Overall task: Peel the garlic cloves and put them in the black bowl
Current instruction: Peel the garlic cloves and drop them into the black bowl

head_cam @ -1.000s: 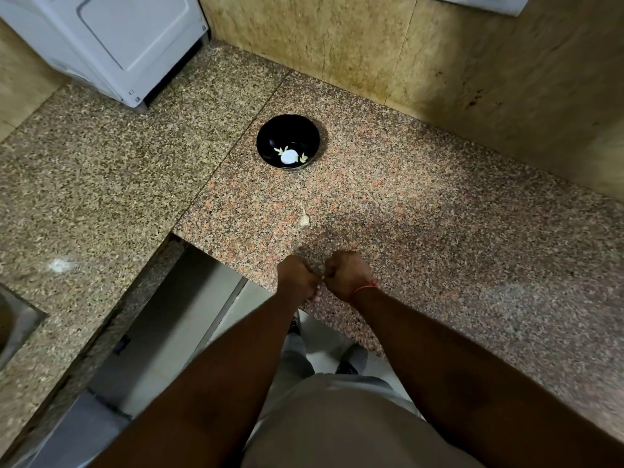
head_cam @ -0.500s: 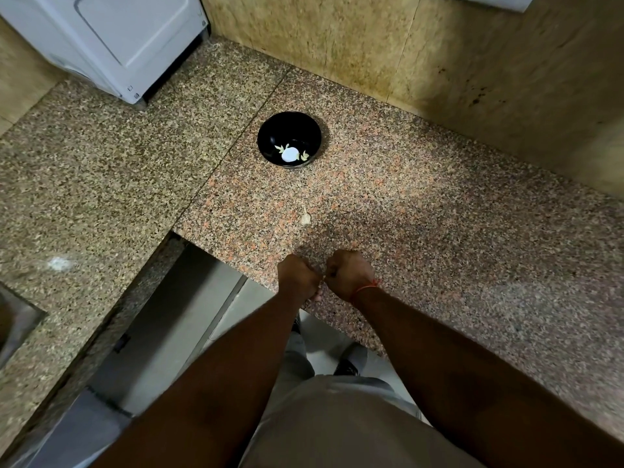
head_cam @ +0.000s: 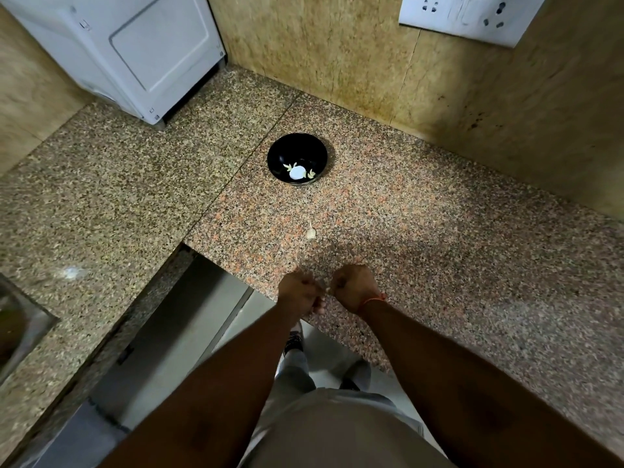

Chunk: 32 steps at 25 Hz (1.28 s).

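Left hand [head_cam: 299,292]: curled, pinching small garlic piece with right | Right hand [head_cam: 353,287]: curled, same piece | Garlic clove [head_cam: 311,233]: counter [head_cam: 439,231], between hands and bowl | Black bowl [head_cam: 297,159]: holds peeled cloves

I see a speckled granite counter [head_cam: 422,231], polished with a dull sheen, and behind it a mottled stone wall [head_cam: 320,55], matt and stained. The black bowl [head_cam: 297,158] looks glossy and smooth. The white appliance [head_cam: 135,55] and socket plate [head_cam: 472,15] look like smooth plastic
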{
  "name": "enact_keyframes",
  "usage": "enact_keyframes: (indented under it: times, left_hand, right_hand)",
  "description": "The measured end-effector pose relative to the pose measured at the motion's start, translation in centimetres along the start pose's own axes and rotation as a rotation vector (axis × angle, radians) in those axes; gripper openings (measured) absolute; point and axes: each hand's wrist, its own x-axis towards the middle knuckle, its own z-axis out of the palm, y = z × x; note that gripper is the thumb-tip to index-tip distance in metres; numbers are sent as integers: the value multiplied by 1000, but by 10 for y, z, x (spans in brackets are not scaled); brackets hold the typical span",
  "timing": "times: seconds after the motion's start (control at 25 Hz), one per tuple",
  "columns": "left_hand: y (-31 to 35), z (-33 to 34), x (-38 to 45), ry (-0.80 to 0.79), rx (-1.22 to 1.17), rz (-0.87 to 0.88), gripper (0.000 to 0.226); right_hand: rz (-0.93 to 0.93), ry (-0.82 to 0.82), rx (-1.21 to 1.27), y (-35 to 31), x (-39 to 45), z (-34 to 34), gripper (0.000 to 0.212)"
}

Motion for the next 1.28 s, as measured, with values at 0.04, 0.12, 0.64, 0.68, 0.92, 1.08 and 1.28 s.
enact_keyframes:
  times: [0.04, 0.12, 0.64, 0.68, 0.92, 1.08, 1.28]
  left_hand:
    - [1, -1, 0, -18, -51, -30, 16]
    - [4, -6, -3, -21, -71, -74, 20]
    - [33, -12, -12, -74, -209, 123, 7]
    - [35, -11, -12, -68, -219, 138, 7]
    - [43, -9, -16, -34, -281, 208, 7]
    - [41, -6, -18, -15, -338, 229, 10]
    - [39, -2, -18, 10, -405, 240, 6]
  right_hand:
    - [-1, 27, 51, 3, 0, -1, 16]
    - [-10, 87, 181, 8, -4, -3, 28]
    - [131, 58, 907, 7, -6, -24, 11]
    - [125, 58, 918, 7, -6, -25, 12]
    - [33, 104, 926, 1, -10, -33, 8]
    - [43, 124, 907, -1, -8, -33, 6]
    - [58, 162, 876, -3, -7, -29, 12]
